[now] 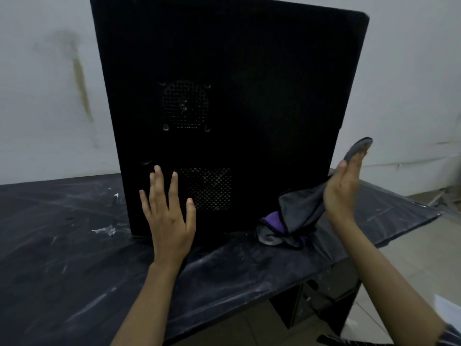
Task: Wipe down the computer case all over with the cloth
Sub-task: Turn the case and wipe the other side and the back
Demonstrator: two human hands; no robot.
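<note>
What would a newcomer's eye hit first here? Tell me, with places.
A tall black computer case stands upright on the dusty dark table, filling the middle of the view. The left hand lies flat, fingers spread, on its lower panel beside the square vent. The right hand, fingers straight, holds a grey and purple cloth by the case's right edge, with the loose end trailing onto the table.

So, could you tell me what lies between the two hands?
Head view: beside the left hand, the lower vent of the computer case, then bare panel, then the cloth hanging from the right hand.
</note>
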